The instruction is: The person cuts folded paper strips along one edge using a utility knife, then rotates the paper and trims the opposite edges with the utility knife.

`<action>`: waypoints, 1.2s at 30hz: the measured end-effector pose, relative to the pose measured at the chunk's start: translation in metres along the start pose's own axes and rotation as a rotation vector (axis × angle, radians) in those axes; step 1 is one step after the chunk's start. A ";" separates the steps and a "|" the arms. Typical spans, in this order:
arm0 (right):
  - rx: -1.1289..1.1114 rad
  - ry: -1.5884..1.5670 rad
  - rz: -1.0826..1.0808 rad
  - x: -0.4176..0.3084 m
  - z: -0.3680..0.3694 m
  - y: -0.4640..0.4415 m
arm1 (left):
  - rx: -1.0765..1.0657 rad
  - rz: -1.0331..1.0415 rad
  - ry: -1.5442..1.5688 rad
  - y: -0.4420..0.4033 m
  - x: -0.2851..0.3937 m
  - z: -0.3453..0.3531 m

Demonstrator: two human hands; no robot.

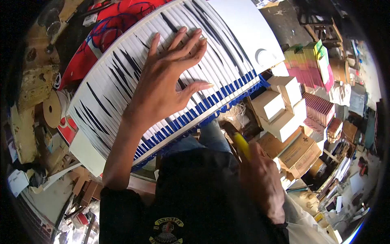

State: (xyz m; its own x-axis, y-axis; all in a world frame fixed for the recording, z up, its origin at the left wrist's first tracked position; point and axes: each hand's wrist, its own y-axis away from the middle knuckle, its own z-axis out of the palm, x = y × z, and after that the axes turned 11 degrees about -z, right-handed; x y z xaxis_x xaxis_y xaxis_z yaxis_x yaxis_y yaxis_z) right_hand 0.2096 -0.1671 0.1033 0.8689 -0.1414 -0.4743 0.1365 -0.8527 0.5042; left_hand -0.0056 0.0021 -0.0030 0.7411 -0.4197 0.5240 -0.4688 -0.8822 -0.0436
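Observation:
My left hand (pixel 164 81) lies with fingers spread on a long row of white paper blocks (pixel 95 110), packed side by side with dark gaps between them. Blue strips (pixel 195 106) line the row's near edge, with blue material hanging below. A pale board (pixel 239 24) closes the row's right end. Low at the right, my right hand (pixel 264 179) is closed around a tool with a yellow handle (pixel 242 146). Motion blurs this tool, and its dark end (pixel 230 129) points towards the row; I cannot make out its kind.
On the right stand white blocks (pixel 280 110), cardboard boxes (pixel 300 152) and a pink-and-green stack (pixel 308 65). A reddish stack (pixel 319 110) sits behind the boxes. To the left are a tape roll (pixel 52 109) and a red surface with blue cord (pixel 107 30).

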 end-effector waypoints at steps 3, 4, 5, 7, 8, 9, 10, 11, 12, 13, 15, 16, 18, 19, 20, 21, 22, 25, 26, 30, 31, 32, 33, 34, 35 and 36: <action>0.154 -0.116 0.077 -0.008 -0.001 0.006 | -0.025 0.044 0.008 0.001 -0.004 0.000; 0.190 -0.085 -0.062 0.003 0.011 0.004 | -0.039 0.037 -0.001 0.001 -0.004 -0.001; 0.131 -0.124 -0.072 0.009 0.015 0.001 | -0.051 0.032 -0.010 0.000 -0.004 -0.002; 0.013 -0.203 -0.088 0.017 0.021 -0.006 | -0.062 0.027 -0.015 -0.001 -0.002 -0.004; 0.089 -0.122 -0.178 0.013 0.026 -0.009 | -0.075 0.017 -0.020 -0.001 -0.002 -0.004; 0.165 -0.040 -0.266 0.008 0.027 -0.013 | -0.075 0.014 -0.021 0.000 -0.002 -0.004; 0.135 -0.041 -0.216 0.007 0.026 -0.014 | -0.067 0.020 -0.022 0.000 -0.002 -0.004; 0.132 -0.042 -0.217 0.006 0.027 -0.014 | -0.060 0.025 -0.022 0.001 -0.002 -0.003; 0.143 -0.018 -0.203 0.005 0.029 -0.013 | -0.061 0.024 -0.022 0.001 -0.003 -0.003; 0.154 0.006 -0.188 0.004 0.030 -0.012 | -0.058 0.026 -0.017 0.001 -0.003 -0.002; 0.170 0.005 -0.172 0.002 0.036 -0.010 | -0.053 0.027 -0.009 0.000 -0.002 -0.002; 0.186 0.002 -0.160 0.002 0.038 -0.010 | -0.055 0.024 -0.008 0.000 -0.002 -0.003; 0.168 -0.002 -0.122 -0.004 0.041 -0.010 | -0.058 0.020 -0.010 0.000 -0.001 -0.004; 0.154 -0.008 -0.080 -0.005 0.041 -0.010 | -0.052 0.027 -0.014 0.000 -0.001 -0.004; 0.155 -0.009 -0.080 -0.006 0.038 -0.011 | -0.047 0.036 -0.018 0.000 -0.001 -0.003; 0.149 -0.008 -0.098 -0.007 0.032 -0.012 | -0.050 0.041 -0.017 0.001 -0.001 -0.002; 0.144 -0.008 -0.114 -0.009 0.027 -0.011 | -0.042 0.035 -0.021 0.001 -0.003 0.001; 0.060 0.043 -0.048 -0.012 0.018 -0.009 | -0.034 0.028 -0.025 0.000 -0.003 0.000; 0.056 0.046 -0.052 -0.013 0.017 -0.011 | -0.040 0.023 -0.028 0.001 -0.003 0.000; -0.048 0.090 -0.011 -0.011 0.018 -0.033 | -0.036 0.040 -0.028 0.002 -0.003 0.001; -0.099 0.148 -0.023 -0.007 0.022 -0.039 | -0.033 0.034 -0.016 0.002 -0.004 0.002; -0.105 0.236 -0.053 0.008 0.038 -0.039 | -0.028 0.028 -0.002 0.000 -0.004 0.002; -0.096 0.242 -0.053 0.007 0.032 -0.034 | -0.020 0.034 -0.003 -0.003 -0.003 0.000; -0.137 0.200 0.025 0.002 0.022 -0.023 | -0.026 0.029 -0.009 -0.004 -0.003 -0.003; -0.196 0.150 0.113 -0.003 0.014 -0.009 | -0.054 0.016 -0.007 0.001 -0.002 -0.003; -0.201 0.144 0.132 -0.007 0.009 -0.001 | -0.052 0.025 -0.008 0.001 -0.003 -0.002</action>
State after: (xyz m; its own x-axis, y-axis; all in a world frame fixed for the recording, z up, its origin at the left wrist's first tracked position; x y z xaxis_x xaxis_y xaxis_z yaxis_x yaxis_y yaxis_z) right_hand 0.1992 -0.1698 0.1002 0.9422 -0.1596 -0.2947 0.0966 -0.7127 0.6948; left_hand -0.0094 0.0026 -0.0031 0.7327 -0.4430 0.5166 -0.5111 -0.8594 -0.0121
